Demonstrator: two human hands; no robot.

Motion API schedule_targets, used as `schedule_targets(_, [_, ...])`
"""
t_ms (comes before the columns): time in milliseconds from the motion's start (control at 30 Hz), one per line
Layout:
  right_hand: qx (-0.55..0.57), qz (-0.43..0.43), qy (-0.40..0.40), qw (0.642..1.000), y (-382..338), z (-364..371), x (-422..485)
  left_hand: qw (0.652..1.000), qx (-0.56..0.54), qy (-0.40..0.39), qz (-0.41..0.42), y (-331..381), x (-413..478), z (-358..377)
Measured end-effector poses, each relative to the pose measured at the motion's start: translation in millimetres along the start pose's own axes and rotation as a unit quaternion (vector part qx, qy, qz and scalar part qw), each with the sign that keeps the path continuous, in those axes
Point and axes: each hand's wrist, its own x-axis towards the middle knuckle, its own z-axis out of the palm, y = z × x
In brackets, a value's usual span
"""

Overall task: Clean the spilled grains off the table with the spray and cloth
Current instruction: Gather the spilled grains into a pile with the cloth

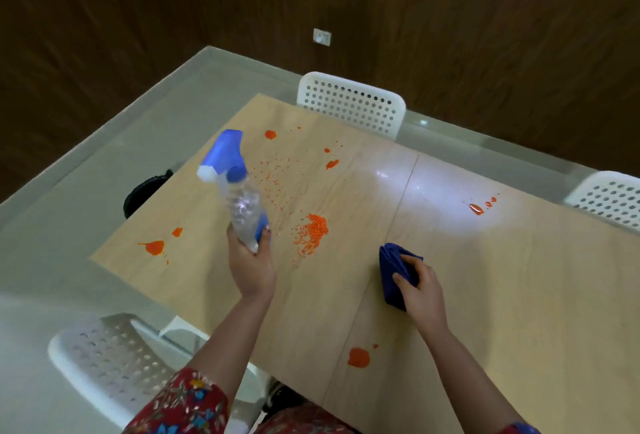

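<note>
Head view: holding the spray bottle [242,203] tilted above the table [502,295], curling left hand [252,269] fingers round its base. Judging by the thin, ribbed clear plastic, likely handling light and slick, steadier nearer the blue trigger neck. Clamping right hand [421,291] fingers on the folded blue cloth [391,271], soft, limp, resting on smooth pale wood. Seeing tiny orange grains [314,230] lying heaped and scattered between both hands.

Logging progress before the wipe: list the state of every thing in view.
Spray bottle: lifted off the table, tilted.
Left hand: grips the bottle's base.
Cloth: folded, on the table.
Right hand: grips the cloth.
Grains: scattered on the table, unwiped.
Orange blotches: spread over the table, unwiped.
</note>
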Motion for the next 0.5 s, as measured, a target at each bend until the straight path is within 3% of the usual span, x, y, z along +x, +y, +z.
schedule_targets(267, [0.024,0.064,0.072,0.995,31,-45,-2,0.959,-0.077,-0.274,0.008,47,-51,119])
schedule_targets(500, [0.028,0.085,0.093,0.992,47,-63,-4,0.919,-0.094,-0.383,-0.001,58,-99,185])
